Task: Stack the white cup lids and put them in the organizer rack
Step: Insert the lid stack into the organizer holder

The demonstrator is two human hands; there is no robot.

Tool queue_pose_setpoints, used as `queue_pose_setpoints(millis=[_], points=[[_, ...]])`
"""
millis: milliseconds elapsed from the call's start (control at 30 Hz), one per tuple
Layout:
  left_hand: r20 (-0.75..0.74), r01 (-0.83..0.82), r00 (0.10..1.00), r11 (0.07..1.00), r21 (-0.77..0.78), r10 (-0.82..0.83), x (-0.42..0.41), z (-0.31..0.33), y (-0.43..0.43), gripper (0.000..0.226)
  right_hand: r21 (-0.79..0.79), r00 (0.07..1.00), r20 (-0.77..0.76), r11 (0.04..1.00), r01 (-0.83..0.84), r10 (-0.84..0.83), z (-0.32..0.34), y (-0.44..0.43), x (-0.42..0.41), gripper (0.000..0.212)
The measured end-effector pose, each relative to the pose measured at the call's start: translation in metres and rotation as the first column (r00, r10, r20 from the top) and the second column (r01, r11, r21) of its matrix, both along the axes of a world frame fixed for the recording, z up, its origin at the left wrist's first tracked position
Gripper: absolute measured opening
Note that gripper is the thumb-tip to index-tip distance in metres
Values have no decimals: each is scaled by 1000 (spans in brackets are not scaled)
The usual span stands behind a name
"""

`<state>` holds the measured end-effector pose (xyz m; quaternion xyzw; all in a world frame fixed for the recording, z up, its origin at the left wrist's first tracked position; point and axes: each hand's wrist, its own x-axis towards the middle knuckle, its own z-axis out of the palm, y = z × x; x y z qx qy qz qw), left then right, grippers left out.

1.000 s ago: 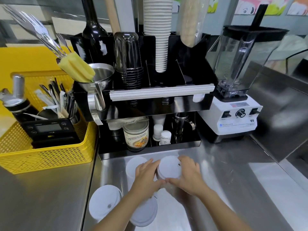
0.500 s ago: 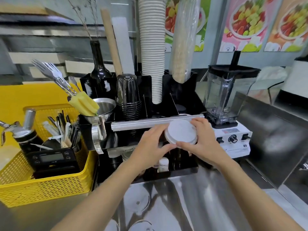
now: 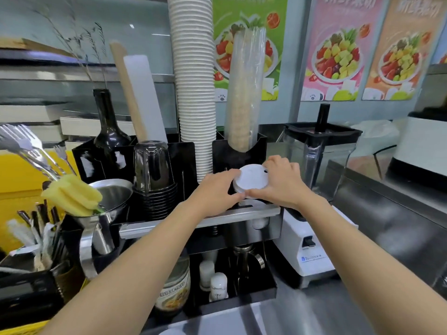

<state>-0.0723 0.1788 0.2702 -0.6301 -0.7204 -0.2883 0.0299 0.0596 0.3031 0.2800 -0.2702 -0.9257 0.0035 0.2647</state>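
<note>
While both hands close around it from opposite sides, the stack of white cup lids [image 3: 251, 180] hangs just over the right-hand compartment of the black organizer rack [image 3: 242, 151], in front of the wrapped sleeve of cups [image 3: 244, 93] and just right of the tall column of white paper cups [image 3: 194, 81]; the left hand [image 3: 215, 192] cups the near-left rim with fingers [image 3: 232, 198] curled under the edge, and the right hand [image 3: 280, 182] wraps the right and far rim, its thumb meeting the left thumb at the near side; both are clenched on the stack, none released; a two-sided hold like this most likely keeps the loose lids aligned so they do not fan apart; the top lid lies nearly flat, its sip hole toward the far right; a pale rounded edge shows below the stack, just behind the metal front rail [image 3: 198, 222], perhaps lids already in the slot, though that cannot be told for sure; I judge this to be the lowering step, with the stack almost home; what remains is to ease it straight down and let go; the slot looks snug between its black walls, so a tilted stack could catch on an edge and spill; the blender [image 3: 314, 170] stands just right of the rack, near the right wrist; the counter [image 3: 278, 317] shows at the near bottom edge.
</note>
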Motion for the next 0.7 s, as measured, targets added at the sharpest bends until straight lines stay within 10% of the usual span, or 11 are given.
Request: queue_pose_setpoints(millis=[200, 467, 700], points=[[-341, -48, 940, 986, -157, -8, -9, -4, 29, 36, -18, 940, 342, 1000, -8, 13, -9, 21, -19, 53], [-393, -67, 911, 895, -440, -125, -4, -3, 46, 36, -146, 777, 627, 988, 55, 49, -5, 23, -30, 25], [-392, 9, 919, 995, -99, -47, 1, -14, 24, 31, -89, 892, 450, 996, -6, 46, -6, 13, -12, 38]])
